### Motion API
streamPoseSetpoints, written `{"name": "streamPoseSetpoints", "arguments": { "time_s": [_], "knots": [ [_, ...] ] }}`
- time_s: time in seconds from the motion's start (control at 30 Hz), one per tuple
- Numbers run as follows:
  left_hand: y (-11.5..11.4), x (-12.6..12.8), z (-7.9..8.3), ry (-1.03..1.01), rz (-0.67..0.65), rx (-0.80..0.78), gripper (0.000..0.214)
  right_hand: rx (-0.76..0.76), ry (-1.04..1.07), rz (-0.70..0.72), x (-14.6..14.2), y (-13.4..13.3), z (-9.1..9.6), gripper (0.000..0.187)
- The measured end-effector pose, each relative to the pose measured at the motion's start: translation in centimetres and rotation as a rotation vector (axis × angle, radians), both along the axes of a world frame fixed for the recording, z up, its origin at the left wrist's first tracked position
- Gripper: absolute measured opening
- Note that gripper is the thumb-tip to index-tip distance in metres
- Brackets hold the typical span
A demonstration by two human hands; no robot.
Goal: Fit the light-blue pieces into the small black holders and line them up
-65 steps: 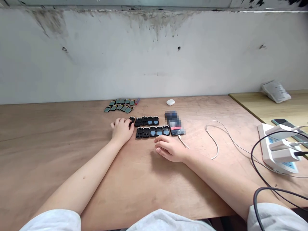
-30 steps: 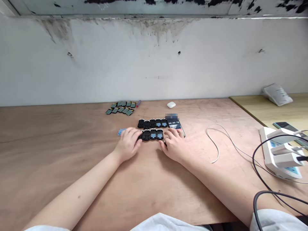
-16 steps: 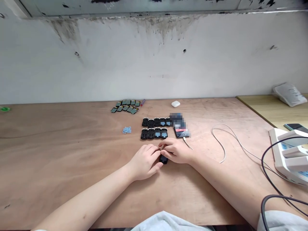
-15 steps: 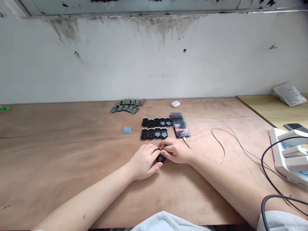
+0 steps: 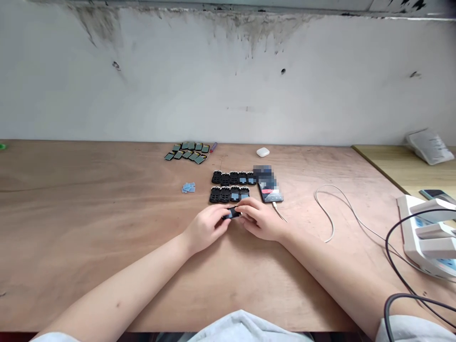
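Between my hands is a small black plastic casing (image 5: 233,213) with a light blue patch on its upper face, tilted just above or on the table. My left hand (image 5: 207,229) grips its left end between thumb and fingers. The fingers of my right hand (image 5: 262,221) close on its right end, partly covering it. Just beyond lie two rows of similar black casings (image 5: 225,194); some on the right carry light blue pads (image 5: 235,196). To the left is a small pile of loose light blue pads (image 5: 188,188).
Several flat grey-green rectangular panels (image 5: 187,154) lie at the back beside a screwdriver (image 5: 213,147). A white rounded case (image 5: 262,152) sits near the wall. Right of the casings lies a phone (image 5: 270,195) with a white cable (image 5: 332,218). A white power strip (image 5: 425,240) and black cable (image 5: 390,232) occupy the right.
The black casing has moved slightly away from me and turned, so its blue patch now shows. My left hand has shifted left and forward with it. The view has tilted a little.
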State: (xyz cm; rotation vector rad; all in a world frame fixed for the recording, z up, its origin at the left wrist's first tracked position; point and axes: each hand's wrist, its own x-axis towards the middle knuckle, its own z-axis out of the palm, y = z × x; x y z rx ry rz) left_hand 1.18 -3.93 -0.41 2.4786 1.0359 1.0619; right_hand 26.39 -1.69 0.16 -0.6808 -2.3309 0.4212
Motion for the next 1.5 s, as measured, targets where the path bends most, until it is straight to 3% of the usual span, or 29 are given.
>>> {"name": "streamPoseSetpoints", "arguments": {
  "time_s": [0.13,0.3,0.43,0.53,0.7,0.9,1.07,1.33,1.5],
  "knots": [
    [1.5,-1.5,0.2,-0.231,0.236,-0.138,0.024,-0.033,0.035,-0.052,0.3,-0.1,-0.1,0.033],
    [5.2,-4.0,-0.4,-0.594,0.508,-0.347,0.039,0.01,0.039,-0.025,0.3,0.1,-0.1,0.026],
    [7.5,-5.4,-1.0,-0.792,0.624,-0.445,0.046,0.054,0.029,-0.012,0.2,0.1,-0.1,0.02],
    [7.8,-5.8,-1.2,-0.777,0.652,-0.415,0.046,0.064,0.021,-0.008,0.2,0.2,0.0,0.018],
    [6.4,-5.1,-0.6,-0.296,0.559,-0.108,0.027,0.07,0.021,-0.002,0.2,0.2,0.0,0.016],
    [5.4,-3.9,0.0,0.165,0.353,0.062,0.019,0.059,0.028,0.026,0.2,0.4,-0.2,0.017],
    [5.3,-3.9,-0.1,0.279,0.326,0.08,0.019,0.044,0.021,0.028,0.2,0.4,-0.3,0.017],
    [4.7,-3.8,0.1,0.378,0.174,0.084,0.024,0.035,0.01,0.028,0.1,0.4,0.0,0.018],
    [4.6,-3.7,0.4,0.358,0.137,0.068,0.027,0.084,-0.1,-0.093,0.0,0.2,0.1,0.017]
  ]
}}
